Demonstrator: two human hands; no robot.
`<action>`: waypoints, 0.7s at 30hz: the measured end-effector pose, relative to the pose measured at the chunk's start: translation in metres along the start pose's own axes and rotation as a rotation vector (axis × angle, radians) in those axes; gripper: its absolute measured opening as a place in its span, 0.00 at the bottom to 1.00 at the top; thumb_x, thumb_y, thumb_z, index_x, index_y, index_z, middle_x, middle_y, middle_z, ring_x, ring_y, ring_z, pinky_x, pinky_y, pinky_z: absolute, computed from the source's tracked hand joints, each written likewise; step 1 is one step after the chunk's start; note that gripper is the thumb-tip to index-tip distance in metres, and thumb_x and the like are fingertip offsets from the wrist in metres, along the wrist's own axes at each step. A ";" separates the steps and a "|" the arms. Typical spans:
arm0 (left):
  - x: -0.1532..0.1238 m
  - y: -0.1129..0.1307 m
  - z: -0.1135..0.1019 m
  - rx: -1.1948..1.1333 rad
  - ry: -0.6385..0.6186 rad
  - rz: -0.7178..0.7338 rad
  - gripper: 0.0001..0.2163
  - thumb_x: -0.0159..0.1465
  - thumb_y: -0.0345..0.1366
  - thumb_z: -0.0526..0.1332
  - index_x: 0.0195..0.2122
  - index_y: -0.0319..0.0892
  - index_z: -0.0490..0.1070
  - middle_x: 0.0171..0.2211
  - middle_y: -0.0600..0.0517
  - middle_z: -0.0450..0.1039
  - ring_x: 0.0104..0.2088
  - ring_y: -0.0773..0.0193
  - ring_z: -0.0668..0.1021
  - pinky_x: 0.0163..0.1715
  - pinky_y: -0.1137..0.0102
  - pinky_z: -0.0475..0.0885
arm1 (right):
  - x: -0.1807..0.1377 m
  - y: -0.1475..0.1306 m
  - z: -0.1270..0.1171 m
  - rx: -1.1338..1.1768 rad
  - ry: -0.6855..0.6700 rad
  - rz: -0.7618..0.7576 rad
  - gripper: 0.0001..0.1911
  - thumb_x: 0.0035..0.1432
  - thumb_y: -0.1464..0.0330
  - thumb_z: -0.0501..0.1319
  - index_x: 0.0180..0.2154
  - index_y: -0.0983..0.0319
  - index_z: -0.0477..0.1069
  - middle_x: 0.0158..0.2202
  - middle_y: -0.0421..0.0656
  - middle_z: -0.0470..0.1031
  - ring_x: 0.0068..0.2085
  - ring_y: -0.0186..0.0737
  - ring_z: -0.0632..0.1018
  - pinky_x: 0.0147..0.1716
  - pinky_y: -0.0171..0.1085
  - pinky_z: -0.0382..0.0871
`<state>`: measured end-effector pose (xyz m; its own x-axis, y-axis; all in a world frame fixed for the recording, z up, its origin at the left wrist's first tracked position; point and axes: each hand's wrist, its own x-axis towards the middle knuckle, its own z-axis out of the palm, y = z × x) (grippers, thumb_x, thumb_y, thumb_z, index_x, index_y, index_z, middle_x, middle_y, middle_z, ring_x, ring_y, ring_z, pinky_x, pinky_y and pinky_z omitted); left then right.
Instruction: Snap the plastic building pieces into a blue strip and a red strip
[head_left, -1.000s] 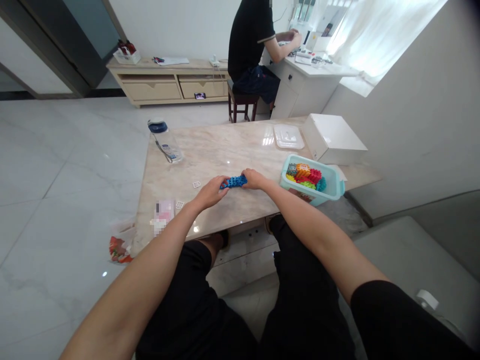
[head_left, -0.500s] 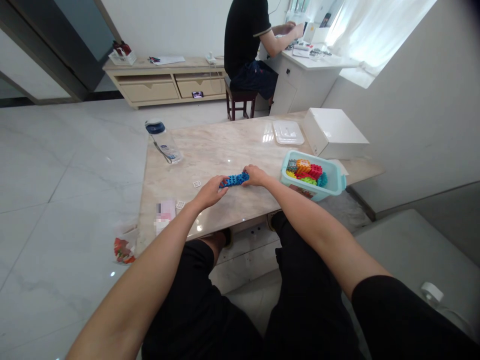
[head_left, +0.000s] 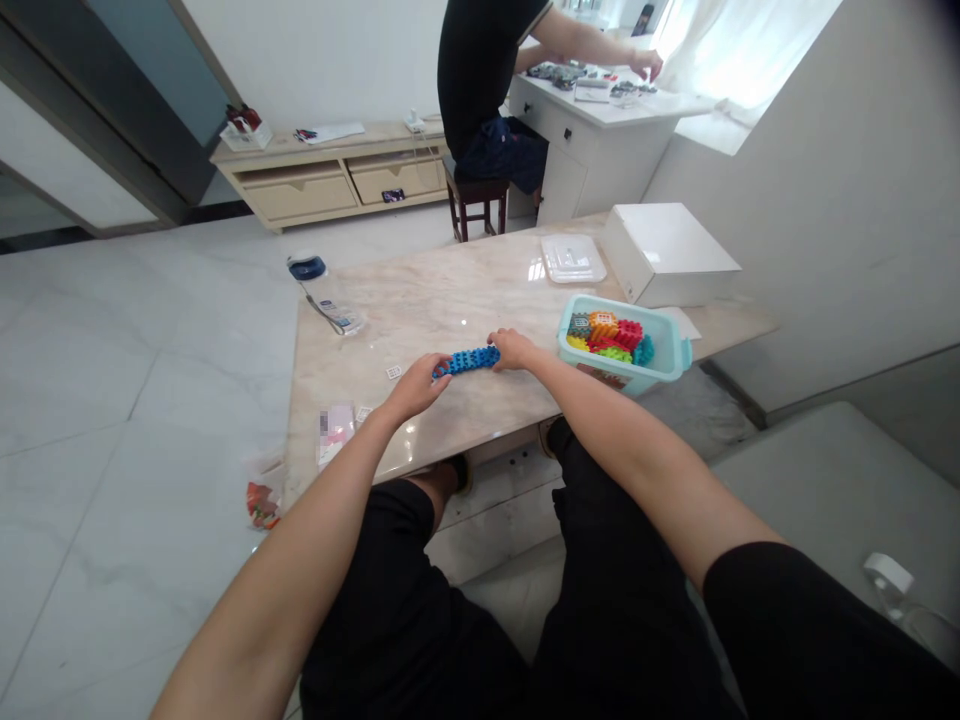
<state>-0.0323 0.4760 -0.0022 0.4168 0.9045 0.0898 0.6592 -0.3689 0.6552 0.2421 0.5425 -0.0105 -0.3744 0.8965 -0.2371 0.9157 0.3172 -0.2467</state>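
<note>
A row of blue interlocking toy blocks [head_left: 469, 360] lies on the marble-patterned table [head_left: 420, 290] between my hands. My left hand [head_left: 421, 386] grips its left end, thumb and fingers on either side. At the other end my right hand [head_left: 512, 349] holds the row with bent fingers. Right of my right hand stands a light-blue plastic bin [head_left: 660, 375] with orange, red, yellow, green, teal and grey blocks [head_left: 611, 335] in it. A small white window-shaped piece [head_left: 394, 372] lies left of the row.
A clear water bottle with a blue lid [head_left: 324, 295] stands at the table's left. Behind the bin are a clear lid [head_left: 573, 258] and a white box [head_left: 667, 250]. A pink-and-white packet [head_left: 336, 430] lies near-left. Another person [head_left: 487, 90] sits on a stool beyond the table.
The blue row shows a little more length at its left end, still held at both ends. The other person's arm has stretched to the right across the desk. My view has shifted slightly.
</note>
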 end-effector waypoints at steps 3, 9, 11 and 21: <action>0.006 0.011 0.000 0.001 0.050 -0.032 0.18 0.68 0.41 0.61 0.57 0.44 0.74 0.50 0.45 0.80 0.48 0.55 0.82 0.51 0.59 0.79 | -0.004 0.002 -0.003 0.009 0.012 0.004 0.37 0.54 0.67 0.78 0.64 0.63 0.73 0.63 0.58 0.74 0.63 0.58 0.75 0.61 0.46 0.72; 0.020 0.041 0.007 0.035 0.149 -0.116 0.14 0.68 0.36 0.62 0.54 0.43 0.76 0.48 0.45 0.81 0.43 0.56 0.82 0.52 0.58 0.79 | -0.021 -0.001 -0.015 0.060 0.066 -0.030 0.30 0.55 0.68 0.77 0.59 0.62 0.77 0.61 0.58 0.77 0.61 0.59 0.77 0.59 0.46 0.73; 0.025 0.050 0.011 0.044 0.177 -0.151 0.13 0.67 0.34 0.62 0.52 0.44 0.77 0.47 0.46 0.81 0.41 0.57 0.82 0.51 0.59 0.79 | -0.030 -0.001 -0.021 0.085 0.083 -0.056 0.23 0.60 0.66 0.75 0.56 0.61 0.80 0.58 0.57 0.79 0.58 0.57 0.79 0.58 0.45 0.73; 0.076 0.100 0.047 0.060 0.249 -0.213 0.11 0.69 0.34 0.61 0.50 0.43 0.78 0.43 0.45 0.82 0.39 0.56 0.82 0.49 0.60 0.77 | -0.108 0.030 -0.066 0.334 0.350 -0.172 0.15 0.73 0.57 0.62 0.39 0.59 0.82 0.40 0.51 0.83 0.44 0.49 0.80 0.51 0.41 0.68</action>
<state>0.0946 0.4978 0.0344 0.1046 0.9845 0.1406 0.7537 -0.1707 0.6347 0.3194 0.4759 0.0701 -0.3923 0.9079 0.1478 0.7273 0.4045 -0.5545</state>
